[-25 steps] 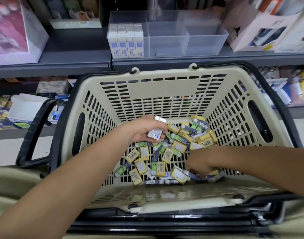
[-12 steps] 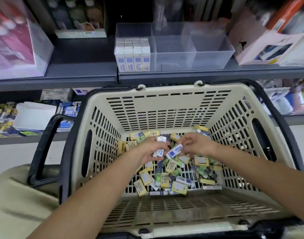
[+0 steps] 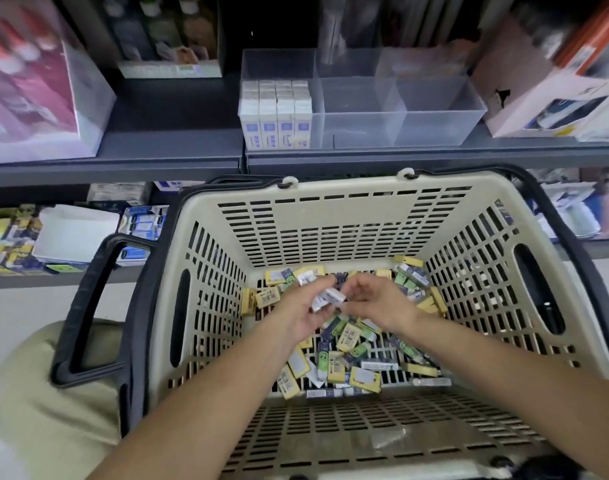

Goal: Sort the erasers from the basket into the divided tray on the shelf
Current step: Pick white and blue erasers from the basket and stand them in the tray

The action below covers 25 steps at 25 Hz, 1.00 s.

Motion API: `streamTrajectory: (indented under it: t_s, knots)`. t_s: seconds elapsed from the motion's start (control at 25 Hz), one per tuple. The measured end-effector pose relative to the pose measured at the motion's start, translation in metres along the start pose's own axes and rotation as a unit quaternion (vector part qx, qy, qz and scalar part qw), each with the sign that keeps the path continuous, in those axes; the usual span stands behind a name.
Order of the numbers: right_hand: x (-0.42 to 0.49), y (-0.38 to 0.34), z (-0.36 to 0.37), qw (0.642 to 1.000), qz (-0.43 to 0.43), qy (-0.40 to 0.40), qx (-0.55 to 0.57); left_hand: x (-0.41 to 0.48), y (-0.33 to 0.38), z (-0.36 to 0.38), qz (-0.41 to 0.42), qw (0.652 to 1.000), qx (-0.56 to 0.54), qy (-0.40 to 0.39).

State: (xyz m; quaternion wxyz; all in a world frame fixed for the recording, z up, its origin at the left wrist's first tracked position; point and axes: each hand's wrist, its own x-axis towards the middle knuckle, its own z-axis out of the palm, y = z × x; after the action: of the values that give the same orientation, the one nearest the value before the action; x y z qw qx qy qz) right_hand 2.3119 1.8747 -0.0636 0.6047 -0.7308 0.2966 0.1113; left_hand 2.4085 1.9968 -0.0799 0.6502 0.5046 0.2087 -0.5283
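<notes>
step in hand: gathering white erasers with blue print [image 3: 327, 300] into one handful, by the look of it, ahead of the reach up to the shelf.
left hand [image 3: 301, 311]: curled round a small bunch of those erasers, held above the middle of the basket.
right hand [image 3: 377, 303]: fingertips pinched on the end of one eraser, right against the left fingers; blurred, so exact hold hard to tell.
doing it well: square the pieces up, labels all one way, before lifting; grip firmly but without crushing the wrappers; keep the handover low over the basket as cover against a drop; take one kind only per handful.
basket: beige slotted plastic basket with black handles [image 3: 330, 216], near, directly below both hands.
loose heap: yellow, green and dark-wrapped erasers [image 3: 351, 344] scattered on the basket floor, beneath the hands and spreading near and right, untouched.
tray: clear plastic tray divided in three [image 3: 434, 131] on the grey shelf [image 3: 157, 147], far, beyond the basket's far rim, well apart from both hands.
left compartment: packed with upright white blue-labelled erasers [image 3: 277, 116], seemingly the kind in hand; tight fit likely, so slide in one by one.
middle and right compartments: nothing visible inside.
</notes>
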Motion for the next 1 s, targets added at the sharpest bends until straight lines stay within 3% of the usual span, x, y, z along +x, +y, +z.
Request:
streamTrajectory:
  t_s: [0.08, 0.24, 0.4, 0.48, 0.52, 0.64, 0.84, 1.0]
  knots:
    - [0.002, 0.009, -0.002, 0.984, -0.007, -0.068, -0.162, 0.004, 0.007, -0.01, 0.014, 0.998, 0.034, 0.045]
    - [-0.001, 0.026, 0.013, 0.874, -0.075, -0.215, -0.43, 0.008, 0.016, -0.026, -0.001, 0.997, 0.062, 0.041]
    - [-0.003, 0.029, 0.015, 0.727, -0.096, -0.23, -0.639, 0.008, 0.009, -0.02, -0.01, 0.991, 0.135, 0.012]
    - [-0.005, 0.032, 0.011, 0.686, -0.093, -0.221, -0.687, 0.007, 0.004, -0.017, -0.006, 0.987, 0.161, 0.001]
    - [-0.006, 0.036, 0.01, 0.695, -0.09, -0.223, -0.678, 0.008, 0.003, -0.016, -0.006, 0.985, 0.17, -0.002]
    - [-0.01, 0.043, 0.013, 0.769, -0.046, -0.25, -0.587, 0.009, 0.002, -0.015, -0.013, 0.984, 0.178, -0.012]
    - [-0.018, 0.043, 0.022, 0.806, 0.015, -0.252, -0.535, 0.005, 0.003, -0.011, -0.037, 0.978, 0.195, -0.061]
    - [-0.013, 0.007, -0.01, 0.908, 0.071, -0.165, -0.378, 0.004, 0.0, -0.008, -0.056, 0.973, 0.216, -0.06]
